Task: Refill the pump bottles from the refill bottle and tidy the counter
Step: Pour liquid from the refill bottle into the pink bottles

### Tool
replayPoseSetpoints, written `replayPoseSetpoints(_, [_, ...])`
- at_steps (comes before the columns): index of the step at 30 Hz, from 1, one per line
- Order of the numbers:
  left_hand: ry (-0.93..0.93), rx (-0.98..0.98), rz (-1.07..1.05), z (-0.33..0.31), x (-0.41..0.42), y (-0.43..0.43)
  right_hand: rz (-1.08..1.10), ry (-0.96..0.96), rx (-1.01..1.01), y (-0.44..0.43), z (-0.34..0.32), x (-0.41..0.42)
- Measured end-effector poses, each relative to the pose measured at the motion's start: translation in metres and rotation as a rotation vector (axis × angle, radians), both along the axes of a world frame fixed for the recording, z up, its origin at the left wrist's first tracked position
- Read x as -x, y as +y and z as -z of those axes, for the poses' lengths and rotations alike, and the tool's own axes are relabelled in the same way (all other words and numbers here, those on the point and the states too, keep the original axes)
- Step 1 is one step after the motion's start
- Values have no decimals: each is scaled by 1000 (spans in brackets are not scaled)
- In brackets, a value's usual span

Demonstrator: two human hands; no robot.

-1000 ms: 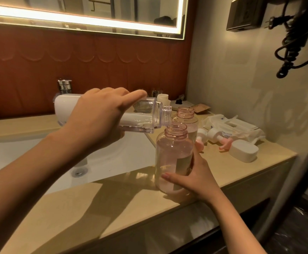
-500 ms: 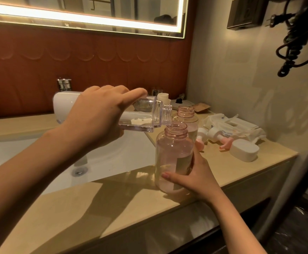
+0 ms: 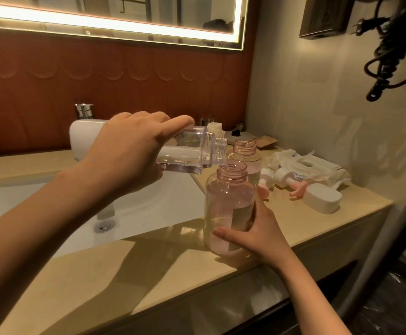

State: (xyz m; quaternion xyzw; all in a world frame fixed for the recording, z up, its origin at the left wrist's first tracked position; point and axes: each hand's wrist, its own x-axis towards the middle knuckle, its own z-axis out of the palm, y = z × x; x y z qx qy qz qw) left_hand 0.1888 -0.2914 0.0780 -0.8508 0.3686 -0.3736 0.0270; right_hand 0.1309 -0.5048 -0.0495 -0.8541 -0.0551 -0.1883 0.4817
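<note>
My left hand (image 3: 129,153) grips a clear square refill bottle (image 3: 192,153), tipped almost level, with its threaded mouth over the open neck of a pink pump bottle (image 3: 228,204). A little clear liquid lies along the refill bottle's lower side. My right hand (image 3: 252,230) holds the pink bottle upright on the beige counter (image 3: 173,274), fingers wrapped round its lower half. That bottle is partly filled. A second open pink bottle (image 3: 245,153) stands just behind it. Two pump heads (image 3: 286,182) with pink nozzles lie on the counter to the right.
A white sink basin (image 3: 148,209) with a drain lies left of the bottles, a chrome tap (image 3: 84,110) behind it. A white oval lid (image 3: 322,198), a crumpled white bag (image 3: 318,168) and small items sit at the right. A black coiled cord (image 3: 395,52) hangs on the wall.
The refill bottle's mouth has dipped lower onto the pink bottle's neck, and the white foam seen inside it earlier has settled to clear liquid. My right hand has not moved.
</note>
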Motion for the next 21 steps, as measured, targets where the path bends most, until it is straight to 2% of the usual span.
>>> replayPoseSetpoints(21, [4,-18,-4,-3,-1,0,-7,-12,-13,-1,1,0])
